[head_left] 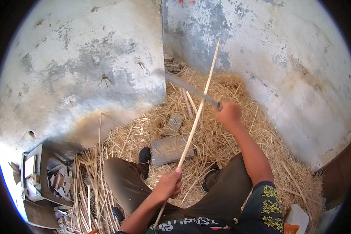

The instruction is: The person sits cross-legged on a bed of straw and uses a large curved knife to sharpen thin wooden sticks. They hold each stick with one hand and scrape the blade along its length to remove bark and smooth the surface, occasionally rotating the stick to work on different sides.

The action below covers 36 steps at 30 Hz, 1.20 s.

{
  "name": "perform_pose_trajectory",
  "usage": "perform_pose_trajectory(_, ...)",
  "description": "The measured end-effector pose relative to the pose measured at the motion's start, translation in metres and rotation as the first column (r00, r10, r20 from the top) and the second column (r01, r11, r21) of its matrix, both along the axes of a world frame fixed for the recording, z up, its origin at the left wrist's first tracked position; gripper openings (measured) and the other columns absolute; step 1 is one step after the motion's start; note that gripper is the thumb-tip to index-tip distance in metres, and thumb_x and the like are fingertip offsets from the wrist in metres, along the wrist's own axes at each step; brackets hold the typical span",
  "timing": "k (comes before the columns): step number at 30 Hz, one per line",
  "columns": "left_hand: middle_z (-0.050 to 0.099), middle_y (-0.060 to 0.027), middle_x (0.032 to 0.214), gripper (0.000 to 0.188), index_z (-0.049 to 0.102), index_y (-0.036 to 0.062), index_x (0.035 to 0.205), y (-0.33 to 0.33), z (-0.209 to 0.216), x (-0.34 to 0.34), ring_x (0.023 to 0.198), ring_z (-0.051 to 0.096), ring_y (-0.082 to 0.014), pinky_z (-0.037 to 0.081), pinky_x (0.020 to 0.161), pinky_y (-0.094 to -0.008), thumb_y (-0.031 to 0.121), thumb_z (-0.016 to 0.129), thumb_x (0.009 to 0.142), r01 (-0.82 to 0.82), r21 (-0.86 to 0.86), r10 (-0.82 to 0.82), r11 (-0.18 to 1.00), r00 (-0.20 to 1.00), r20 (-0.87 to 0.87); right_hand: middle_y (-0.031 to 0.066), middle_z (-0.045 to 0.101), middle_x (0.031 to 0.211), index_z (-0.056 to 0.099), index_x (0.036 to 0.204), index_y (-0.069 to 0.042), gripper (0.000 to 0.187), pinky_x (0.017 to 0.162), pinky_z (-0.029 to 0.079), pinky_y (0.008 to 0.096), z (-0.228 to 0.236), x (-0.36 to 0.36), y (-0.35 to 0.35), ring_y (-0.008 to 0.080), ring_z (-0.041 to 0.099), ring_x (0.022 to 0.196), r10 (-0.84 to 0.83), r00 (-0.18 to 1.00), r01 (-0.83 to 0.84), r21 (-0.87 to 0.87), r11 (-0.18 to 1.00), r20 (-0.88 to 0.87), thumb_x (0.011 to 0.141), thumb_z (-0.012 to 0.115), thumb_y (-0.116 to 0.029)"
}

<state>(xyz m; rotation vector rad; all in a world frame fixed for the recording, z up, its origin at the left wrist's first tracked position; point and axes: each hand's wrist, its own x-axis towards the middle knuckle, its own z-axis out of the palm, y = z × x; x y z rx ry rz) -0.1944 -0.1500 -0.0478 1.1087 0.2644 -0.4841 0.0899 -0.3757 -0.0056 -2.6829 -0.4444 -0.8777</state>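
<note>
Head view, seated worker with both bare hands raised above a floor of straw-coloured shavings (253, 130). Left hand (167, 187): fingers closed around the lower part of a long, pale strip (194, 126), the thumb lying along its upper face. The strip slants from the worker's lap, past the left hand, away to a narrow tip seen against the right-hand wall (277, 66). Right hand (229, 113): fingers wrapped fully around the handle of a long knife (187, 86), whose blade, blurred toward its far end, points left and away from the worker and crosses the line of the strip above its middle; whether the two touch cannot be told. Beyond the left hand, between the feet, a pale rectangular block (162, 152) lies among the shavings. To the left of the worker's bent legs (123, 177), a loose heap of long strips (90, 197) lies beside a wooden frame (45, 179) with broken pieces about it. Behind stands the left-hand wall (66, 85), its paint stained and worn
</note>
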Motion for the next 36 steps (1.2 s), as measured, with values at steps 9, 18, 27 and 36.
perform_pose_trajectory(9, 0.025, 0.0063, 0.057, 0.044, 0.037, 0.0163, 0.076, 0.031, 0.023, -0.004, 0.044, 0.020, -0.0057, 0.017, 0.041, -0.0255, 0.048, 0.042, 0.106, 0.065, 0.064, -0.067, 0.996, 0.997, 0.024, 0.0112, 0.063, 0.059, 0.069, 0.076, -0.005, 0.019, 0.056, 0.050, 0.0398, 0.004, 0.032, -0.008, 0.0265, 0.063, 0.054, -0.176, 0.965, 0.231, 0.314, 0.921, -0.192, 0.084, 0.070, -0.023)
perform_pose_trajectory(18, 0.022, 0.0066, 0.056, 0.046, 0.035, 0.0185, 0.077, 0.032, 0.034, -0.016, 0.043, 0.017, -0.0057, 0.016, 0.040, -0.0252, 0.055, 0.041, 0.104, 0.032, -0.108, -0.035, 0.994, 0.999, -0.033, 0.0115, 0.061, 0.058, 0.067, 0.075, -0.005, 0.018, 0.053, 0.049, 0.0408, 0.007, -0.044, 0.007, 0.0261, 0.061, 0.052, 0.320, 0.937, -0.336, 0.110, 0.935, 0.139, 0.082, 0.070, -0.021)
perform_pose_trajectory(27, 0.021, 0.0072, 0.056, 0.048, 0.032, 0.0196, 0.075, 0.030, 0.019, -0.023, 0.042, 0.018, -0.0056, 0.016, 0.039, -0.0254, 0.058, 0.041, 0.103, 0.045, -0.014, -0.045, 0.999, 0.997, -0.060, 0.0091, 0.062, 0.059, 0.067, 0.074, -0.007, 0.019, 0.052, 0.050, 0.0406, 0.003, -0.038, 0.020, 0.0236, 0.061, 0.051, 0.027, 0.971, -0.015, 0.051, 0.999, -0.238, 0.080, 0.071, -0.024)
perform_pose_trajectory(36, 0.020, 0.0066, 0.055, 0.047, 0.033, 0.0194, 0.075, 0.046, 0.020, -0.050, 0.040, 0.014, -0.0056, 0.013, 0.037, -0.0253, 0.056, 0.039, 0.104, 0.027, -0.186, -0.056, 0.982, 0.987, -0.149, 0.0066, 0.067, 0.066, 0.072, 0.082, -0.012, 0.024, 0.058, 0.053, 0.0407, 0.004, -0.035, 0.025, 0.0226, 0.069, 0.061, 0.126, 0.914, -0.102, 0.082, 0.991, -0.385, 0.078, 0.074, -0.036)
